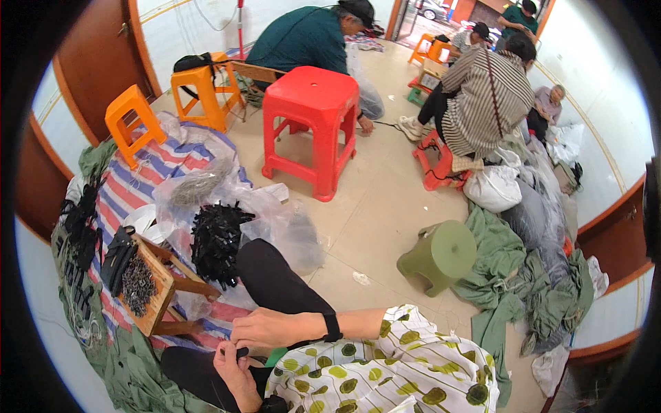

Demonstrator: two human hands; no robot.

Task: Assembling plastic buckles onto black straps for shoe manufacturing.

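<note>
My left hand [235, 375] is closed in front of my lap, with a small black piece [242, 352] showing between its fingers. My right hand [267, 329] reaches in from the right and meets the left fingertips. Its fingers are bent in a pinch, and what they hold is hidden. Beyond my hands a heap of similar black pieces [219, 241] lies in a clear plastic bag [292, 237]. To the left is a small wooden stool [162, 310] bearing many small metal parts [138, 285] and a black pouch [118, 258].
A striped sheet [117, 196] covers the floor at left, with orange stools [131, 124] behind. A red stool [313, 93] stands ahead, a green stool [444, 255] right of centre. Green cloth [499, 248] is piled at right. Several other people sit or crouch farther off.
</note>
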